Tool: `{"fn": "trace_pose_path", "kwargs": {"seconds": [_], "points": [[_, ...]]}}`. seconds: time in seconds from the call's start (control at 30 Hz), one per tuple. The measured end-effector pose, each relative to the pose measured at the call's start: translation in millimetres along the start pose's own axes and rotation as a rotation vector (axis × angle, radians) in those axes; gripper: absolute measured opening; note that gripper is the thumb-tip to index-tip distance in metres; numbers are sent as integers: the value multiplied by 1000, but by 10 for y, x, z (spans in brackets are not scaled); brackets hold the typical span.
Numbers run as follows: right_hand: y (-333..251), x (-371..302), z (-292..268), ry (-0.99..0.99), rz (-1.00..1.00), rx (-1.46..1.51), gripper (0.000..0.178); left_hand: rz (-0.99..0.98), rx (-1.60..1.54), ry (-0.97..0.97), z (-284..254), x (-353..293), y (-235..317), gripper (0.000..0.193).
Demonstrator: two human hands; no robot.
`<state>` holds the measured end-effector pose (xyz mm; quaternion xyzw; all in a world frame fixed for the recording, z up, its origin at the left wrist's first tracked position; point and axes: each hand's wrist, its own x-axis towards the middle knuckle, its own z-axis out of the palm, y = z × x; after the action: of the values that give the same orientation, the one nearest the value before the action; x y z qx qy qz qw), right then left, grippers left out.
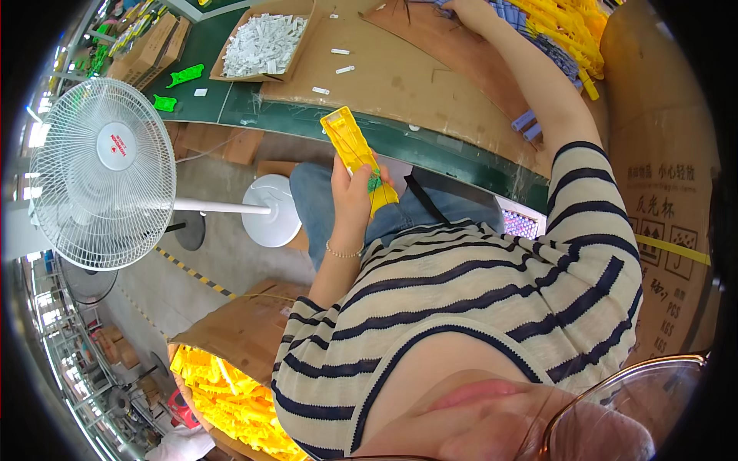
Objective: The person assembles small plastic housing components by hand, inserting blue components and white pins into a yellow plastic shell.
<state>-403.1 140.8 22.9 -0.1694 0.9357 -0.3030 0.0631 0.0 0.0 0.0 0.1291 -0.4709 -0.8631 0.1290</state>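
My left hand [352, 192] is closed round a long yellow plastic housing [342, 138], held tilted over my lap in front of the table edge. Thin wires run along its hollow inside, and a small green part [374, 182] shows beside my fingers. My right arm stretches across the table to the far side. There my right hand [470, 12] has its fingers bent together beside the grey-blue plastic parts [538, 42]; the top edge of the picture cuts into it, so what it grips is unclear. Some dark wires lie to the left of that hand.
A cardboard box of small white pieces [265, 44] stands on the table, with two green parts [184, 74] to its left. Yellow parts [576, 31] are heaped at the far right. A white fan [104, 173] and a carton of yellow parts [231, 403] are on my left; a tall carton [653, 192] is on my right.
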Motion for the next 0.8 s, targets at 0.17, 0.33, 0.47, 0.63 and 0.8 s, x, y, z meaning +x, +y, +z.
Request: {"fn": "trace_pose_path", "kwargs": {"seconds": [0.17, 0.33, 0.47, 0.63, 0.8], "points": [[7, -85, 23, 237, -711, -671, 28, 39, -52, 23, -19, -58, 30, 34], [-345, -512, 47, 628, -797, -196, 19, 40, -54, 8, -18, 11, 40, 33], [-908, -1441, -179, 254, -533, 334, 18, 0, 7, -21, -12, 70, 28, 31], [-1071, -2446, 185, -246, -287, 820, 35, 75, 20, -17, 5, 102, -149, 33], [-1218, -2787, 522, -180, -313, 748, 33, 98, 165, -71, 87, 73, -136, 38]]}}
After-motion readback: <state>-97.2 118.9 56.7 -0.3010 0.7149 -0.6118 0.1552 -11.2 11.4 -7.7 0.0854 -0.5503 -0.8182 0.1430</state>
